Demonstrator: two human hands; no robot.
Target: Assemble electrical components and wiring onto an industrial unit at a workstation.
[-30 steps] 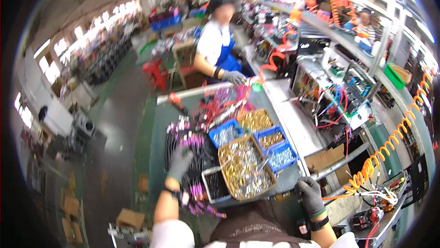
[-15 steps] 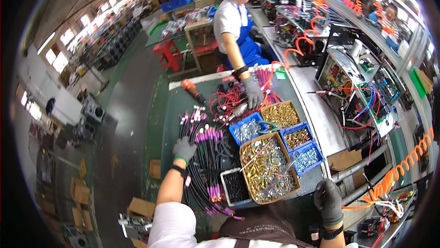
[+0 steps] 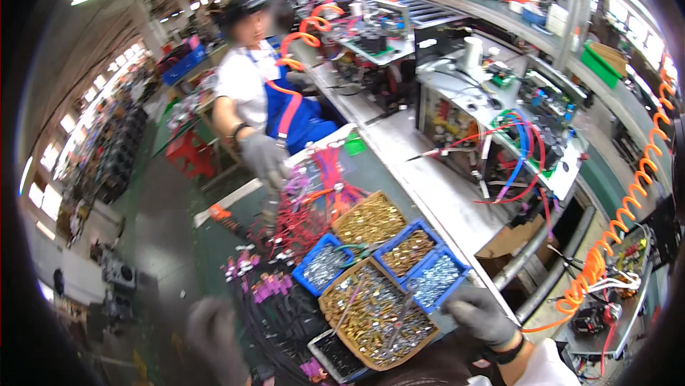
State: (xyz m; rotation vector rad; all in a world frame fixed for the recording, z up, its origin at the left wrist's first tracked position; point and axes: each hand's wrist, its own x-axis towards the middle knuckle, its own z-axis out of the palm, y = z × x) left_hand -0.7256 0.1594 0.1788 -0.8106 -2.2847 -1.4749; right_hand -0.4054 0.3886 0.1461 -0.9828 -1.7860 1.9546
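My left hand (image 3: 214, 336), in a grey work glove, is blurred at the lower left, off the left side of the black cables (image 3: 275, 322) with pink-purple ends; its fingers are smeared. My right hand (image 3: 481, 317), also gloved in grey, is beside the right edge of the bins with its fingers curled in; whatever they hold, if anything, is hidden. Nearest to it are a blue bin (image 3: 467, 269) of silver screws and a cardboard box (image 3: 328, 307) of mixed brass and silver fasteners, with scissors (image 3: 401, 318) and a slim rod-like tool (image 3: 347, 305) lying on top.
Across the table a co-worker's gloved hand (image 3: 265, 158) is over red wire bundles (image 3: 300, 225). An orange-handled tool (image 3: 225, 216) lies at the far left. Further right stand an open electronic chassis (image 3: 492, 100) with loose wires and a hanging orange coiled air hose (image 3: 606, 257).
My view has swung to the right. My left hand has come away from the black cables toward me. The right hand has moved closer to the bins. The co-worker's hand has lifted from the wires.
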